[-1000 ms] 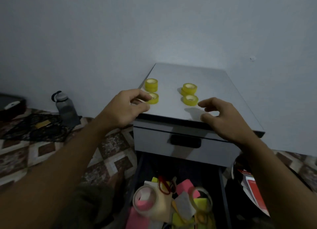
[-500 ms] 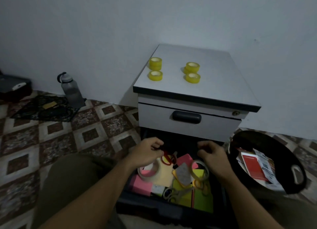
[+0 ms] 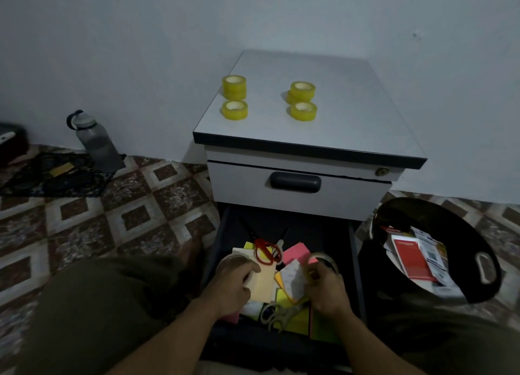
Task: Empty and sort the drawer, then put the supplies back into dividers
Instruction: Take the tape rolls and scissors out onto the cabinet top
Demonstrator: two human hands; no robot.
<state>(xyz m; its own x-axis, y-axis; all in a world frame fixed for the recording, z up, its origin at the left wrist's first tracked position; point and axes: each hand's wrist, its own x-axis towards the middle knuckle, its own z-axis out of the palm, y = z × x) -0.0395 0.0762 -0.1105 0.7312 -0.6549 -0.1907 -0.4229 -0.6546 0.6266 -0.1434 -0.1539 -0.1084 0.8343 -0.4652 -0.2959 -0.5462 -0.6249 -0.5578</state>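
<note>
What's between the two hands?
In the head view, a cream paper notepad and a white paper slip lie between the left hand, gripping the left clear tape roll, and the right hand, gripping the right clear tape roll.

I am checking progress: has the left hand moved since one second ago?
Yes. The left hand left the cabinet top and went down into the open drawer, gripping a tape roll.

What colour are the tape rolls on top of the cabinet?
The tape rolls are yellow; head view shows them best.
</note>
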